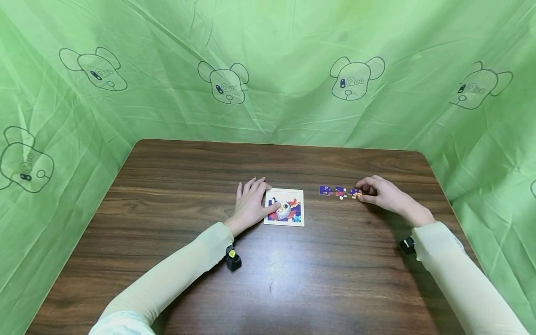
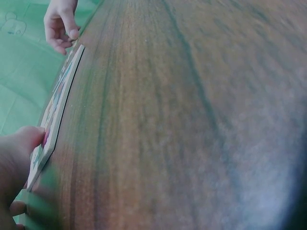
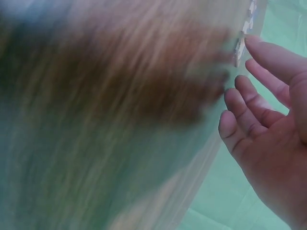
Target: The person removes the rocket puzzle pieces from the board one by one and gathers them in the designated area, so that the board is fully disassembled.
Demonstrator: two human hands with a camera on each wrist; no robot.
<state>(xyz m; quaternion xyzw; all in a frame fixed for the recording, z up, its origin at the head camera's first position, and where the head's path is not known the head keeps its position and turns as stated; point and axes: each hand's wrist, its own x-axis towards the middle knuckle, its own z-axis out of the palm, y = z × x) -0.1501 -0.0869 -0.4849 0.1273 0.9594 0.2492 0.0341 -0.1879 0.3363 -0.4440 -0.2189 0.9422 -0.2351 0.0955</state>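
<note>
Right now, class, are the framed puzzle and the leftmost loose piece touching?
Apart: the head view shows tabletop between the framed puzzle and the leftmost loose piece.

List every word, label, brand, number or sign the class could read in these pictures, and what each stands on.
No text can be quoted with certainty.
Green cloth: a short outlined word on the printed animal faces, too small and faint to read.
Black gadget with a yellow mark: too small to read.
Other black gadget: too small to read.
Picture puzzle and loose pieces: no lettering visible.
</note>
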